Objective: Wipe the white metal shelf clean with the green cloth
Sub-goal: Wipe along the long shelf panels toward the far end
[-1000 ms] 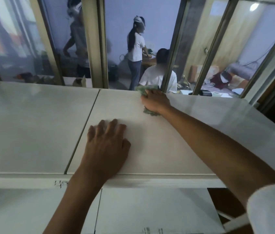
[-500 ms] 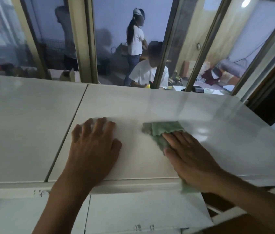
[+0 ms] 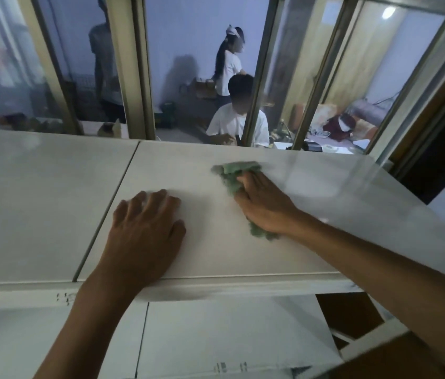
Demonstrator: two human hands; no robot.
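Note:
The white metal shelf (image 3: 325, 214) spans the view, its top split by a seam left of centre. My right hand (image 3: 263, 205) presses the green cloth (image 3: 233, 170) flat on the right panel, toward the middle of its depth; cloth shows ahead of the fingers and under the wrist. My left hand (image 3: 144, 233) lies palm down, fingers apart, on the same panel just right of the seam, near the front edge, holding nothing.
A glazed window with metal frames (image 3: 131, 67) rises right behind the shelf's back edge; people are visible through it. A lower white shelf level (image 3: 216, 337) sits below the front rail. A dark doorway (image 3: 440, 149) is at the right.
My right hand slid the cloth from the back edge toward the front rail, then away again to mid-panel. My left hand has stayed planted.

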